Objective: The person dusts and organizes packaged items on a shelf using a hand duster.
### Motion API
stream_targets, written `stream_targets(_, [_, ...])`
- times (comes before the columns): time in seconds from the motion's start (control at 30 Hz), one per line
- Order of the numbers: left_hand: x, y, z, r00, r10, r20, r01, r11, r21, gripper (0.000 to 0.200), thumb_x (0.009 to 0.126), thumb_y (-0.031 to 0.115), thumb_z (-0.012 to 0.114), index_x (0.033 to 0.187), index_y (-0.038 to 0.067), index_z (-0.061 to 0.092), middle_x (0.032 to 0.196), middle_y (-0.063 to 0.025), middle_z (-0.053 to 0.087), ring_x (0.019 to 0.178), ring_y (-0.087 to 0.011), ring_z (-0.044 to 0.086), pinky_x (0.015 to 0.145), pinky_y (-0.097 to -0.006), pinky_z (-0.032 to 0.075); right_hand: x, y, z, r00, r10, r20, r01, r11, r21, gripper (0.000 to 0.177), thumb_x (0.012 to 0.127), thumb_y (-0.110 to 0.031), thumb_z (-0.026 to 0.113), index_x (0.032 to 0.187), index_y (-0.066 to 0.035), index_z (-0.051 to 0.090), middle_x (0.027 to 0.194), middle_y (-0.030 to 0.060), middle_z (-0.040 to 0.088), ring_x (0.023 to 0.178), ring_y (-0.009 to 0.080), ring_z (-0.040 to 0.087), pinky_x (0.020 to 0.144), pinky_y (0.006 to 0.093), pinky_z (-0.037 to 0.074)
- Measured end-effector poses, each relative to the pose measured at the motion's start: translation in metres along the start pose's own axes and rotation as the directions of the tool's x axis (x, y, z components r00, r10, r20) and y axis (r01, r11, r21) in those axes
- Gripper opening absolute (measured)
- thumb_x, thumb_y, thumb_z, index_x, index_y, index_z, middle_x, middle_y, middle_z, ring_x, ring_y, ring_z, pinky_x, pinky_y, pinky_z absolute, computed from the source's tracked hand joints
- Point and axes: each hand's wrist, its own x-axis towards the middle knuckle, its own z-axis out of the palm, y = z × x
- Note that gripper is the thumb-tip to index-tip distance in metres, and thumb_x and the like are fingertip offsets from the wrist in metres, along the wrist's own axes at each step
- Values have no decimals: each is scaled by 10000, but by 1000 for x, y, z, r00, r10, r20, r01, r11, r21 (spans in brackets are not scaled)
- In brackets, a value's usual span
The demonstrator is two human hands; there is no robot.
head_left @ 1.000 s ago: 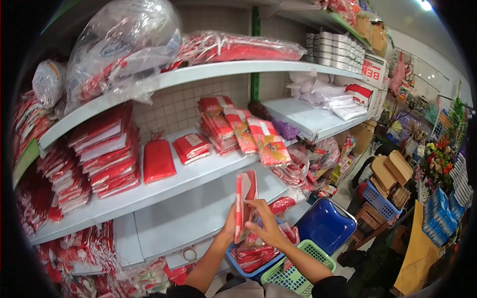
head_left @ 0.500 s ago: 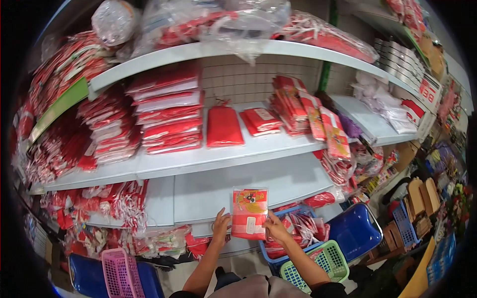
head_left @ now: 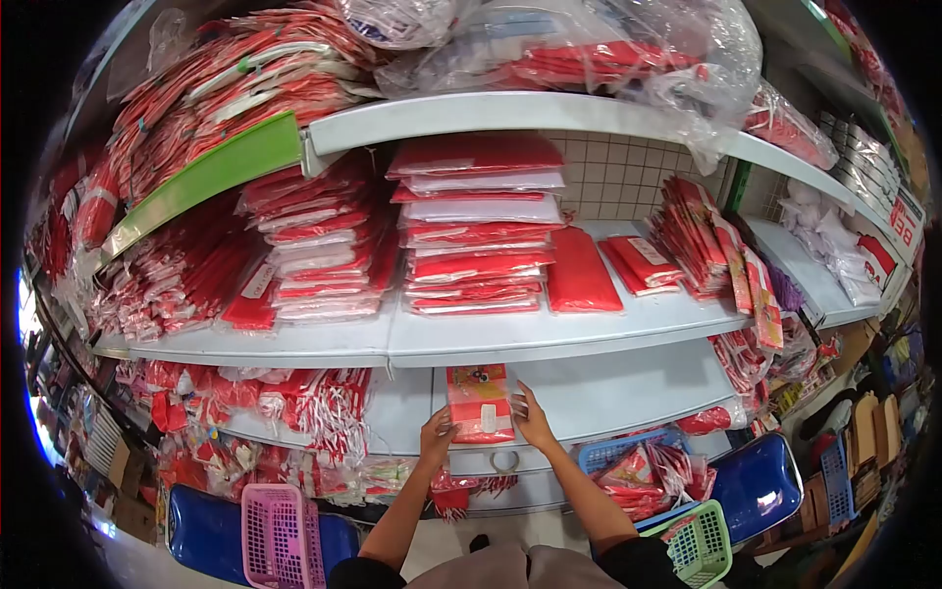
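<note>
A flat red packet in clear plastic [head_left: 479, 401], with a printed emblem at its top and a white label low down, is held upright in front of the lower white shelf [head_left: 608, 388]. My left hand [head_left: 436, 439] grips its lower left edge. My right hand [head_left: 531, 420] holds its right edge, fingers pointing up. The packet's bottom rests near the shelf's front lip.
Stacks of red and white packets [head_left: 478, 226] fill the middle shelf [head_left: 549, 334]. Below right sit a blue basket of red packets [head_left: 648, 466], a blue chair [head_left: 760, 486] and a green basket [head_left: 702, 543]. A pink basket [head_left: 275, 535] stands lower left.
My view has swung left along the shelves. The packet turned from edge-on to facing me and moved onto the lower shelf, both hands still on it.
</note>
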Motion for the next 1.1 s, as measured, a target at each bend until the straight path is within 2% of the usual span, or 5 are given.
stream_targets(0.1, [8, -12, -13, 990, 143, -16, -125, 910, 394, 556, 740, 147, 691, 1228, -9, 474, 1211, -218, 507, 1087, -281, 516, 881, -353, 440, -4, 15, 25, 947, -320, -2, 261, 774, -577, 610, 737, 33, 511, 1313, -116, 376, 1166, 256, 464, 1080, 370, 487, 923, 406, 416])
stream_targets(0.17, [11, -21, -22, 936, 307, 169, -336, 648, 683, 577, 735, 200, 692, 1227, -8, 476, 1224, -248, 485, 1145, -343, 467, 960, -403, 379, -16, 21, 39, 977, -100, 189, 187, 827, -529, 476, 732, -39, 531, 1204, -91, 506, 1284, 228, 386, 1204, 414, 347, 997, 485, 322])
stream_targets(0.23, [8, -24, -22, 954, 174, 244, -292, 726, 623, 559, 764, 266, 648, 1223, -5, 480, 1269, -241, 440, 1216, -349, 386, 1023, -431, 291, -34, 26, 56, 959, -61, 277, 260, 583, -770, 447, 788, -128, 536, 1232, -100, 483, 1337, 198, 351, 1225, 409, 338, 984, 568, 289])
stream_targets(0.73, [39, -34, -36, 917, -29, 397, -329, 506, 797, 696, 791, 371, 600, 1338, 28, 339, 1437, -183, 212, 1346, -313, 176, 1036, -546, 206, -4, 37, 82, 939, 26, 344, 291, 472, -832, 529, 877, -413, 454, 1319, -132, 380, 1405, 211, 257, 1301, 397, 240, 1000, 603, 225])
stream_targets(1.1, [19, -20, -15, 896, 211, 391, -442, 506, 741, 774, 732, 252, 669, 1371, 49, 282, 1434, -245, 156, 1341, -391, 129, 1051, -523, 181, -25, 23, 75, 951, -132, 278, 308, 400, -863, 594, 879, -445, 445, 1381, -171, 285, 1450, 188, 172, 1351, 346, 140, 1039, 584, 145])
